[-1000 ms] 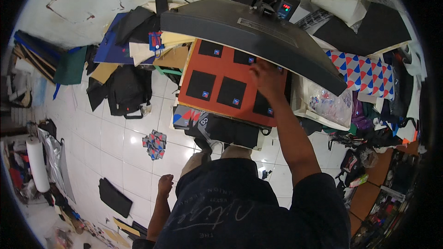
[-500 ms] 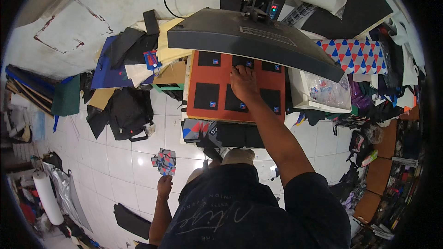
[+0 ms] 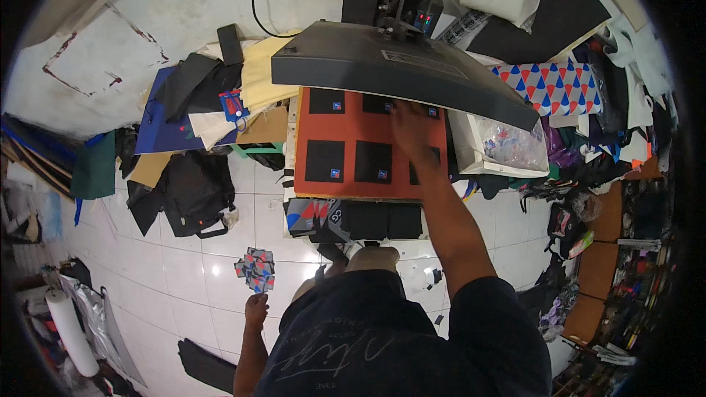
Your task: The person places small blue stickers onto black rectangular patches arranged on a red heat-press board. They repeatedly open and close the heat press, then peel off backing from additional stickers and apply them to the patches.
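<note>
A heat press stands before me with its dark upper plate (image 3: 401, 70) swung up. Its orange lower bed (image 3: 346, 187) carries several black fabric squares (image 3: 324, 160), each with a small blue mark. My right hand (image 3: 413, 132) reaches over the bed and lies flat on the squares at its right side, under the raised plate. My left hand (image 3: 256, 310) hangs low beside my hip and pinches a small stack of red-and-blue patterned pieces (image 3: 255, 268). More black pieces (image 3: 382, 220) hang at the front edge of the bed.
A black bag (image 3: 193, 191) and piles of fabric lie on the white tiled floor at the left. A triangle-patterned cloth (image 3: 555, 88) and a clear plastic bag (image 3: 507, 145) sit at the right. A white roll (image 3: 68, 322) lies at the lower left.
My head has tilted so the press sits more centred. My right hand has slid a little further in over the bed; my left hand has lifted the patterned stack slightly.
</note>
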Demonstrator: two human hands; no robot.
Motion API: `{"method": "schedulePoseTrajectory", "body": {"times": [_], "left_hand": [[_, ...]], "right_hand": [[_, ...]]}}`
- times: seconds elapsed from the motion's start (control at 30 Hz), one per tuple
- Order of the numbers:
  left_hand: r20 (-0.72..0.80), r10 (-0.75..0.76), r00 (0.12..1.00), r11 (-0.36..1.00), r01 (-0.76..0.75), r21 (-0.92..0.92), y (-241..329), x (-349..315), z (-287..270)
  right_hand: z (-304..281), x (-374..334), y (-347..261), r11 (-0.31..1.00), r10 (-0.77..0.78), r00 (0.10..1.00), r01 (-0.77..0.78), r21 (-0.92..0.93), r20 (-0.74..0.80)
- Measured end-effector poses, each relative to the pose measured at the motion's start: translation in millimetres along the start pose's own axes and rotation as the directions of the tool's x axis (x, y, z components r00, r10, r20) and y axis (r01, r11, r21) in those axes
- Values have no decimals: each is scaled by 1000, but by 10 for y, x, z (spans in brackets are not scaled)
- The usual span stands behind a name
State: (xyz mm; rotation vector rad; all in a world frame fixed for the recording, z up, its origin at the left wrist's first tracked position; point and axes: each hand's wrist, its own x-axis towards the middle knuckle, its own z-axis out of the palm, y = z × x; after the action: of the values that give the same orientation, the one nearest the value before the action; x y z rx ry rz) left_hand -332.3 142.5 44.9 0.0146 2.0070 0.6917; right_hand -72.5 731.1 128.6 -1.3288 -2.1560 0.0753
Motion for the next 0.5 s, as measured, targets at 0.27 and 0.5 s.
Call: {"method": "schedulePoseTrajectory", "body": {"times": [0.27,0.5], "left_hand": [[7,-8,1000,999,8,39,74,-17,7],[-9,44,999,999,-44,17,214,32,-13]], "right_hand": [[-415,-82,735,909,271,938,-175,-379,217],[-429,-144,585,913,247,929,-128,-388,276]]}}
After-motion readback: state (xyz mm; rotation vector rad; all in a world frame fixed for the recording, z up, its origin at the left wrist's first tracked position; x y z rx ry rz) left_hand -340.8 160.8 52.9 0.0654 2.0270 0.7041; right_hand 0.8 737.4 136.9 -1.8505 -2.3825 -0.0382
